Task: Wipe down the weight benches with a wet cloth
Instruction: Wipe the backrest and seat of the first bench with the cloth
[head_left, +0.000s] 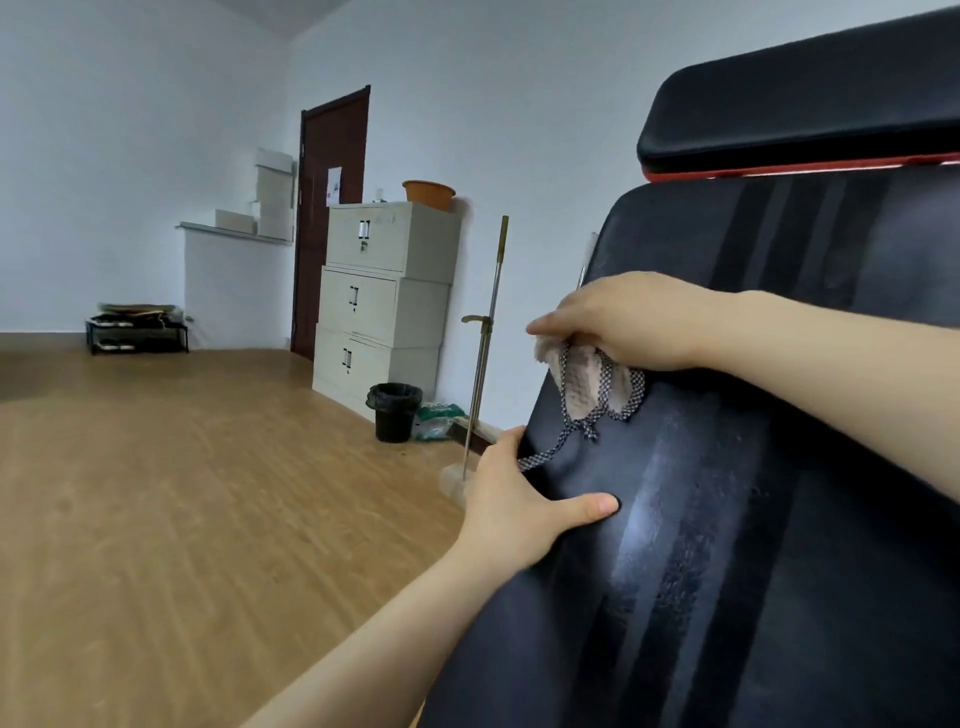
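My right hand (639, 322) has its fingers (550, 328) curled over the bunched cloth (592, 387), pressing it on the black surface (779, 519) near its left edge. Below them my left hand (519, 499) grips that edge, thumb on top, its fingers hidden behind. Right of both, streaks (644, 525) run down the surface.

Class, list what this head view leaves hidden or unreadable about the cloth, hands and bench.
Head view:
Cloth: mostly hidden under the right hand; wetness unreadable.
Left hand: fingers hidden behind the bench edge it grips.
Bench: right side and lower end cut off by frame edges.
Door notice: too small to read.
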